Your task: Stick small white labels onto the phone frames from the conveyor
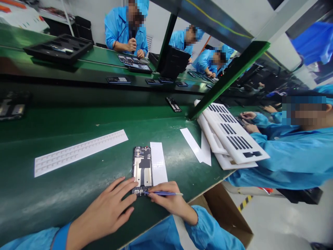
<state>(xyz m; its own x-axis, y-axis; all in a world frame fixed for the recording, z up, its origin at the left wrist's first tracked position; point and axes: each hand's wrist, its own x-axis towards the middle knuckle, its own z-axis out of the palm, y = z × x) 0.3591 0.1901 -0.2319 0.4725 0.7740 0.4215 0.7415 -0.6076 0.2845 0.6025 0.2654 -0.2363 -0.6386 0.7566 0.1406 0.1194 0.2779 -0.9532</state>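
Observation:
An opened phone body (142, 168) lies face down on the green bench (78, 187), its inner parts showing. My left hand (109, 208) rests flat beside it, fingers spread, with the fingertips touching its lower left corner. My right hand (171, 203) pinches blue tweezers (162, 193), their tip at the phone's bottom edge. A narrow white sticker strip (158, 163) lies right of the phone.
A long white strip (78, 151) lies to the left, two more white strips (199, 147) to the right. Stacked white trays (231, 139) with black parts sit by a co-worker's blue sleeve (286, 156). A green post (229, 76) slants up. Other phones and black trays lie farther back.

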